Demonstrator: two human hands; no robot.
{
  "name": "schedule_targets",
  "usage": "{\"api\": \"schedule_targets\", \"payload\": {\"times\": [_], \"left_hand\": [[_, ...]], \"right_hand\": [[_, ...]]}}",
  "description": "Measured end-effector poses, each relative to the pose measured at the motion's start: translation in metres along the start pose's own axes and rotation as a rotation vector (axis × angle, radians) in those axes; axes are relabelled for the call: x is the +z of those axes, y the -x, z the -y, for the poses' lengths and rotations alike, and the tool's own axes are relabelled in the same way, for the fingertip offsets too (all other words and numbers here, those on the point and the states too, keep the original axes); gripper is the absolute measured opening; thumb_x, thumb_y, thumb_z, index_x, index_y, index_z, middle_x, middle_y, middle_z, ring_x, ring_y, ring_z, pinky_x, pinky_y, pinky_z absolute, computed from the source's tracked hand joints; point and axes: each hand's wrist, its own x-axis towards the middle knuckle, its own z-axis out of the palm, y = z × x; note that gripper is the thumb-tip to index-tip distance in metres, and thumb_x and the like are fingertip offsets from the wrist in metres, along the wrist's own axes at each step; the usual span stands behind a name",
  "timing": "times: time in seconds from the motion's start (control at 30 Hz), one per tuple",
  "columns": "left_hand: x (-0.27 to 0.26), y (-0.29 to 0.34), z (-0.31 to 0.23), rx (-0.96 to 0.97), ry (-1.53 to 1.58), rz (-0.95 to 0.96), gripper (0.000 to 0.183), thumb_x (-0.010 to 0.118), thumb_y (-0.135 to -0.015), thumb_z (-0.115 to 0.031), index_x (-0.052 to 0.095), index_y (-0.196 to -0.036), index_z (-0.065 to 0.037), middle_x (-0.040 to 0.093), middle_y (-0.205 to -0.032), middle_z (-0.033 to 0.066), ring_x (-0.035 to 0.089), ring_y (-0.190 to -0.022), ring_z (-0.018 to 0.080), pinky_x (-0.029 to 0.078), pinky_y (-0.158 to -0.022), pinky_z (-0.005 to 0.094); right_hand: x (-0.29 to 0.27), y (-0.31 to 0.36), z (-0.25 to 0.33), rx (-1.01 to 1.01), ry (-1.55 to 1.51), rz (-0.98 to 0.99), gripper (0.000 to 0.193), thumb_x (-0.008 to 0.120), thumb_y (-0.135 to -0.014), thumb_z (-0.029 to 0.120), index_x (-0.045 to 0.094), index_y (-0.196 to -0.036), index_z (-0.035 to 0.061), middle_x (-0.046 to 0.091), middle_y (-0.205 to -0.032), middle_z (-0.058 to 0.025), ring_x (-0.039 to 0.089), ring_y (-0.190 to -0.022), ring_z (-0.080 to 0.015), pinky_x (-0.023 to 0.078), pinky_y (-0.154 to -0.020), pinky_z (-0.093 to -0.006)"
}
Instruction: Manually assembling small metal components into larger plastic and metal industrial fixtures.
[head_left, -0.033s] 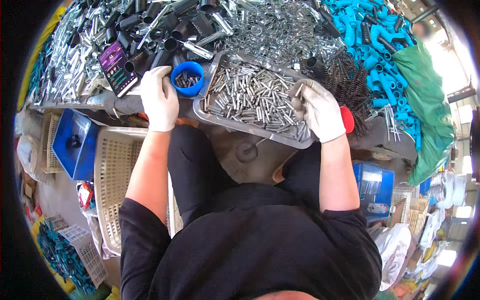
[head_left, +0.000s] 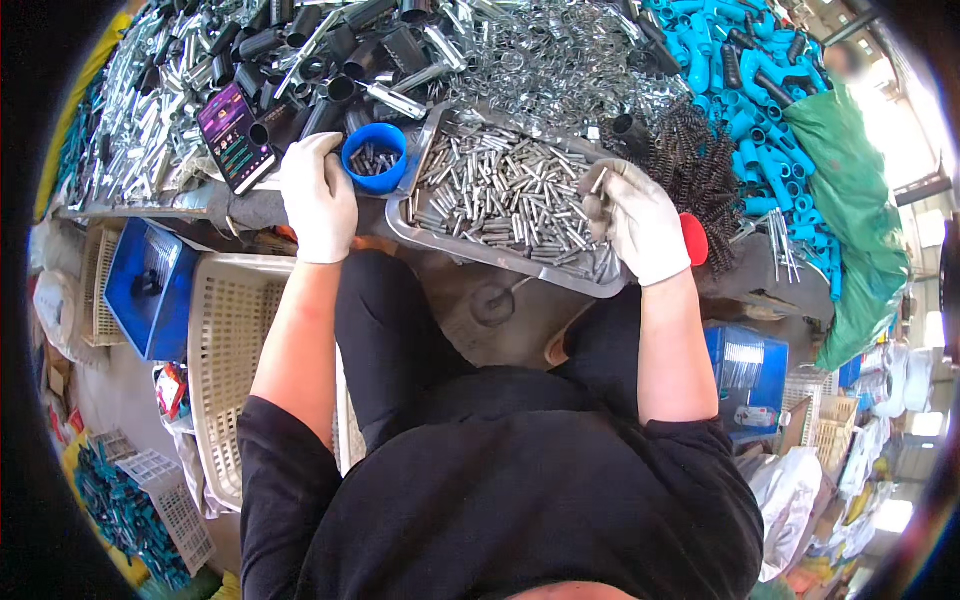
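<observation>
My right hand (head_left: 640, 222), in a white work glove, is at the right end of a grey tray (head_left: 470, 252). Thumb and fingers pinch a small metal pin (head_left: 599, 180). Heaped in the tray lie many loose metal pins (head_left: 505, 190) of the same sort. My left hand (head_left: 320, 200), also gloved, rests at the bench edge just left of a round blue cup (head_left: 375, 181). Its fingers are loosely stretched with the thumb apart, and nothing shows in them. Short dark metal pieces (head_left: 372, 158) lie inside the cup, which stands against the tray's left end.
A phone (head_left: 236, 138) lies left of the cup. Behind are piles of black tubes (head_left: 330, 90), shiny metal parts (head_left: 530, 60), dark springs (head_left: 695, 170) and blue plastic handles (head_left: 755, 125). A red round piece (head_left: 694, 238) sits by my right wrist. Below left stands a cream crate (head_left: 215, 370).
</observation>
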Motion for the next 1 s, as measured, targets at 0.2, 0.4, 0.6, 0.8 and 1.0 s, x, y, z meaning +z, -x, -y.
{"api": "schedule_targets", "payload": {"times": [0.2, 0.4, 0.6, 0.8, 1.0], "left_hand": [[0.002, -0.002, -0.003, -0.004, 0.005, -0.007, 0.022, 0.054, -0.082, 0.006, 0.063, -0.1, -0.002, 0.063, -0.099, 0.0148, 0.06, -0.095, 0.0314, 0.045, -0.088, 0.0395], [0.001, -0.002, -0.003, -0.006, -0.012, 0.0, 0.021, 0.054, -0.082, 0.006, 0.063, -0.1, -0.002, 0.063, -0.1, 0.0147, 0.06, -0.095, 0.0314, 0.045, -0.088, 0.0395], [0.002, -0.001, -0.001, 0.0, 0.001, -0.001, 0.022, 0.054, -0.082, 0.006, 0.063, -0.1, -0.001, 0.063, -0.099, 0.0147, 0.06, -0.095, 0.0318, 0.045, -0.087, 0.0395], [0.002, 0.0, 0.001, 0.003, -0.007, -0.002, 0.022, 0.054, -0.082, 0.006, 0.063, -0.1, -0.001, 0.064, -0.099, 0.0147, 0.06, -0.095, 0.0317, 0.045, -0.088, 0.0392], [0.001, -0.001, -0.002, -0.004, -0.001, 0.006, 0.022, 0.054, -0.082, 0.006, 0.063, -0.1, -0.002, 0.064, -0.1, 0.0147, 0.06, -0.096, 0.0317, 0.045, -0.088, 0.0395]], "right_hand": [[-0.003, 0.002, -0.001, -0.01, -0.047, -0.005, 0.017, 0.05, -0.097, 0.014, 0.059, -0.106, 0.0033, 0.065, -0.092, -0.0061, 0.062, -0.072, -0.0126, 0.051, -0.057, -0.0252], [-0.007, -0.001, -0.005, -0.038, -0.079, 0.03, 0.018, 0.048, -0.096, 0.011, 0.059, -0.107, 0.003, 0.065, -0.094, -0.0067, 0.063, -0.073, -0.0137, 0.051, -0.06, -0.0263], [-0.01, -0.002, -0.008, -0.06, -0.148, 0.077, 0.021, 0.05, -0.096, 0.01, 0.059, -0.112, 0.0022, 0.066, -0.097, -0.0085, 0.064, -0.076, -0.0141, 0.052, -0.061, -0.0268], [-0.004, 0.0, -0.012, -0.111, -0.011, -0.041, 0.018, 0.057, -0.093, 0.008, 0.061, -0.109, 0.0011, 0.067, -0.091, -0.0082, 0.063, -0.069, -0.0121, 0.051, -0.055, -0.0243], [0.001, 0.001, -0.007, -0.067, 0.145, -0.204, 0.015, 0.059, -0.093, 0.014, 0.064, -0.1, 0.0021, 0.068, -0.083, -0.0092, 0.062, -0.057, -0.0111, 0.047, -0.045, -0.0221]]}}
